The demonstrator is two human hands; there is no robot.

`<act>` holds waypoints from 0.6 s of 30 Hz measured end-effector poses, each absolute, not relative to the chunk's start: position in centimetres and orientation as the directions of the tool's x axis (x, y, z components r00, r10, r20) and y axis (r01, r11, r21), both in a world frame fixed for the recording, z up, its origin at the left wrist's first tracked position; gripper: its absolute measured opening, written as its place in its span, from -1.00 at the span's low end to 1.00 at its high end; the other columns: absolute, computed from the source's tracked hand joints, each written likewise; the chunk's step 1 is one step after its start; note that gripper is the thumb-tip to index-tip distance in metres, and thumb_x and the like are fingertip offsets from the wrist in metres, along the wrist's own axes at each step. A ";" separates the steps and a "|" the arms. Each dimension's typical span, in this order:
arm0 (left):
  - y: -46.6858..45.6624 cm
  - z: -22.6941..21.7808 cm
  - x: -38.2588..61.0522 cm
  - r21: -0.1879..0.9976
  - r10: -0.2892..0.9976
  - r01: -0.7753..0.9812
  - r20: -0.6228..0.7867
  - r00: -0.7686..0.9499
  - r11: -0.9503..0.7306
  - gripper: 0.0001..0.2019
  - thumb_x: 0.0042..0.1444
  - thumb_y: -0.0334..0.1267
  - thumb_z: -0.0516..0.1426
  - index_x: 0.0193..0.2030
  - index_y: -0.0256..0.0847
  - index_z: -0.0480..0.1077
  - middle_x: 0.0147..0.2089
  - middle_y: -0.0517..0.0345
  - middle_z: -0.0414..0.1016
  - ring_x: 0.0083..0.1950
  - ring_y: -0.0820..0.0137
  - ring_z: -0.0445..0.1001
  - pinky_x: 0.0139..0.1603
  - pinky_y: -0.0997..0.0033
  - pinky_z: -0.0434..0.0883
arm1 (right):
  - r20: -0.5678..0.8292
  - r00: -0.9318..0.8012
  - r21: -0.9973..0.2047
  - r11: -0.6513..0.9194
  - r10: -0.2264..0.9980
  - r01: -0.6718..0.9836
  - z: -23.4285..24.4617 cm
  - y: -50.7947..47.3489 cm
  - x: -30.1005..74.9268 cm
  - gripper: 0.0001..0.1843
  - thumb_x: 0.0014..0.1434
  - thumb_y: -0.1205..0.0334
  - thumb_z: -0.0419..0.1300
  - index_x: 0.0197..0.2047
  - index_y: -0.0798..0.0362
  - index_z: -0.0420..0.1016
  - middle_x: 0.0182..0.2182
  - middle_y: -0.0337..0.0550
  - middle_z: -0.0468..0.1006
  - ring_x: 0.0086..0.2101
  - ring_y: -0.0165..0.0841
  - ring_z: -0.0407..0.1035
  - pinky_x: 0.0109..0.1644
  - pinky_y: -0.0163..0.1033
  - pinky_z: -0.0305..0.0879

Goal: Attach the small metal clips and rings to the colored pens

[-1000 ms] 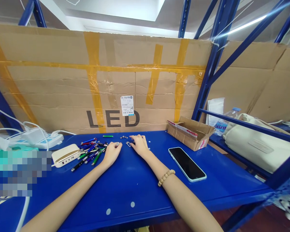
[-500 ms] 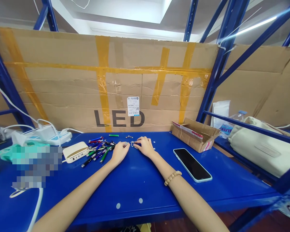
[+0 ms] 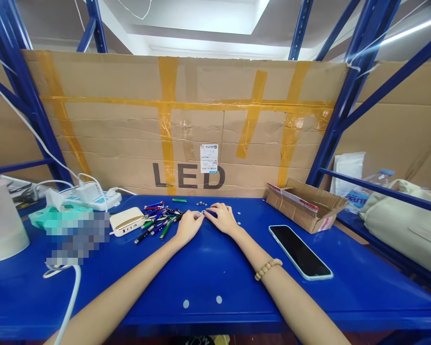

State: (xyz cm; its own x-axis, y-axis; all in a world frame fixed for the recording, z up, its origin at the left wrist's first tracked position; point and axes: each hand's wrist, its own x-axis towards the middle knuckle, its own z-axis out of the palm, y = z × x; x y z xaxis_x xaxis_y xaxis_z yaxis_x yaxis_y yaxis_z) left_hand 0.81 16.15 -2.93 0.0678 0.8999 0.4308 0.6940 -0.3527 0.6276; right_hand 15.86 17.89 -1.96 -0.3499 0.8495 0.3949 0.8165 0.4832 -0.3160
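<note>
My left hand [image 3: 188, 227] and my right hand [image 3: 223, 219] meet fingertip to fingertip over the blue tabletop, both closed in a pinch. Between them shows a small silvery metal clasp [image 3: 203, 212], held by my right fingertips. Something small and shiny is at my left fingertips, too tiny and covered to name. Just left of my left hand lies a loose pile of slim coloured metal tubes [image 3: 157, 221] in blue, green, black and red. One green tube [image 3: 179, 200] lies apart behind it. A few tiny metal pieces [image 3: 201, 203] rest behind my hands.
A cream box-shaped device [image 3: 127, 222], a power strip [image 3: 109, 201], cables and a whitish cup [image 3: 3, 225] stand at left. On the right are a phone [image 3: 300, 252] and an open cardboard box [image 3: 307, 211]. A tall cardboard sheet [image 3: 129, 134] closes off the back.
My hands have come together, and the metal clasp that showed clearly at my right fingertips is now mostly covered. The view has shifted a little left.
</note>
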 end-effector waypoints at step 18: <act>15.4 -1.6 0.5 0.828 0.916 0.547 0.307 -0.259 -0.123 -0.71 0.01 -0.20 -0.10 -0.67 -0.26 0.07 -0.65 0.24 0.12 -0.53 0.49 0.15 -0.43 0.51 0.06 | 0.362 -0.260 -0.365 0.393 0.895 0.844 -1.6 17.8 15.7 -0.73 0.11 0.14 0.16 -0.11 -0.01 0.45 -0.12 -0.17 0.35 -0.07 -0.33 0.15 -0.05 -0.18 0.00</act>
State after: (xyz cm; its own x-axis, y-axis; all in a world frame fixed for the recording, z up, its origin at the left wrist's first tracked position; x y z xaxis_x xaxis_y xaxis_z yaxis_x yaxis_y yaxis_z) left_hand 0.55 15.43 -1.61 -0.2592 0.9156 0.3073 0.5471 -0.1230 0.8280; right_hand 15.67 17.76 -1.59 -0.2597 0.8952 0.3622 0.8440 0.3927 -0.3652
